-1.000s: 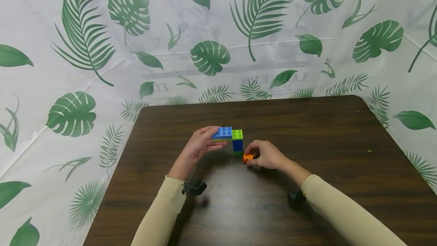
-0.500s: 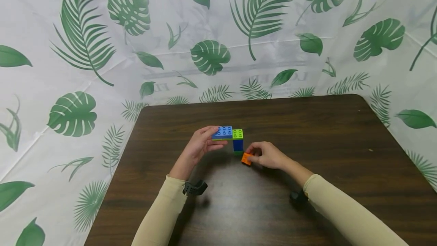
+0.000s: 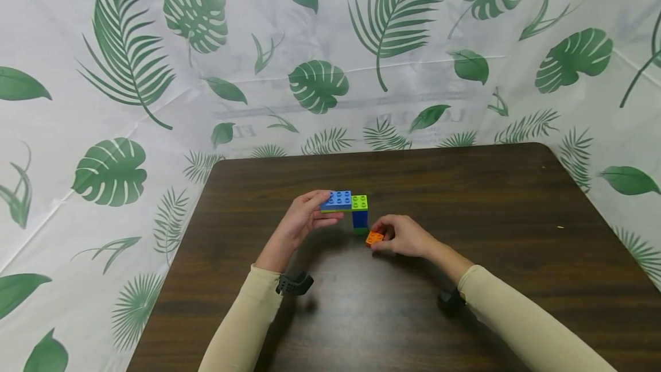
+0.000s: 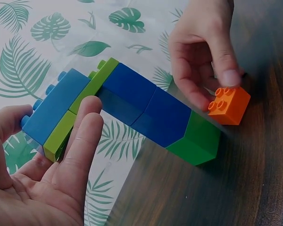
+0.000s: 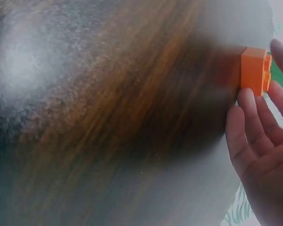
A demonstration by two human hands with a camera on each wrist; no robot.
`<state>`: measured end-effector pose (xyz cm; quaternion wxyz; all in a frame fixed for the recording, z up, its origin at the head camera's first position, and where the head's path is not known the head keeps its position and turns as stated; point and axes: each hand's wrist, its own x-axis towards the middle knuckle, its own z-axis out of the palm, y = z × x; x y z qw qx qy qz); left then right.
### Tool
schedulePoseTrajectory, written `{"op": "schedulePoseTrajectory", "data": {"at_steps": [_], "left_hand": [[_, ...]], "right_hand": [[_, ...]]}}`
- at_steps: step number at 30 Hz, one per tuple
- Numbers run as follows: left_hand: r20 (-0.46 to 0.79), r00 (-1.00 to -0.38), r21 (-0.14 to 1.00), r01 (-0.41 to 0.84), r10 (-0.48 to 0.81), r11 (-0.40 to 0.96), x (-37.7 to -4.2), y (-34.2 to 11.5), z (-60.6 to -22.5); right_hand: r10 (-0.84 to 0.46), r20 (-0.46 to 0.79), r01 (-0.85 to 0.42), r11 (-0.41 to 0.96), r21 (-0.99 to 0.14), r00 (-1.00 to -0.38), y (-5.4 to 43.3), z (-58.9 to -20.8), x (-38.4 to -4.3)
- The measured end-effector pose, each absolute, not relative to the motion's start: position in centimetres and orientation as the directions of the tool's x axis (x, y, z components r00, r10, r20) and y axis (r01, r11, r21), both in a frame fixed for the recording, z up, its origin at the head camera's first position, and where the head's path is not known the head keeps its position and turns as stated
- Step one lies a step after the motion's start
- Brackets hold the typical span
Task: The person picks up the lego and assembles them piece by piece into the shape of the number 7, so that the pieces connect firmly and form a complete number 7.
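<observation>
orange brick at the foot of the block build

head view: on the dark wooden desk (image 3: 465,200) stands a small block build (image 3: 351,208), a dark blue column on a green base with a lime green and light blue arm running out toward 9 o'clock. the left hand (image 3: 302,223) sits at 9 o'clock of the column, its fingers curled round the free end of the light blue arm, thumb beneath. the right hand (image 3: 405,235) lies at 4 o'clock of the column and pinches a small orange brick (image 3: 374,238), which is low by the desk and just beside the green base.

left wrist view: the build (image 4: 132,103) shows as a long bar: light blue and lime green bricks at the near end, two dark blue ones, then the green base resting on the desk (image 4: 217,188). the left hand's fingers (image 4: 82,136) wrap under the near end and grip it. the orange brick (image 4: 228,104) sits at 1 o'clock of the green base, studs showing, pinched between the right hand's (image 4: 203,52) thumb and fingertip; whether it touches the base i cannot tell.

right wrist view: the orange brick (image 5: 254,70) is held at the fingertips (image 5: 247,101) over the desk (image 5: 108,117), with a sliver of green and blue just behind it.

progress, as a judgement: the column and arm look assembled and steadied. the orange brick is in hand but not yet pressed onto any studs, so fitting it is what is left.
</observation>
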<state>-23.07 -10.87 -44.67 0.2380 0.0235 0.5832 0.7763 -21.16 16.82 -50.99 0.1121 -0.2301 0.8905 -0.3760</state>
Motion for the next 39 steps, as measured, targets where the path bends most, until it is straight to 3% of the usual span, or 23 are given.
{"op": "schedulePoseTrajectory", "data": {"at_steps": [14,26,33,39], "left_hand": [[-0.251,-0.886,0.915,-0.349,0.390,-0.204,-22.9,-10.9,-44.5],[-0.249,-0.880,0.910,-0.356,0.405,-0.214,-22.9,-10.9,-44.6],[-0.241,-0.879,0.911,-0.351,0.411,-0.216,-22.9,-11.0,-44.6],[-0.244,-0.877,0.912,-0.353,0.414,-0.211,-22.9,-11.0,-44.5]], "right_hand": [[-0.455,-0.053,-0.297,0.661,-0.689,-0.889,16.6,-51.1,-20.6],[-0.540,0.112,-0.450,0.549,-0.704,-0.834,17.5,-48.7,-20.0],[-0.520,0.198,-0.455,0.429,-0.780,-0.831,17.9,-46.2,-20.0],[-0.479,0.302,-0.510,0.395,-0.764,-0.824,17.1,-43.7,-19.8]]}}
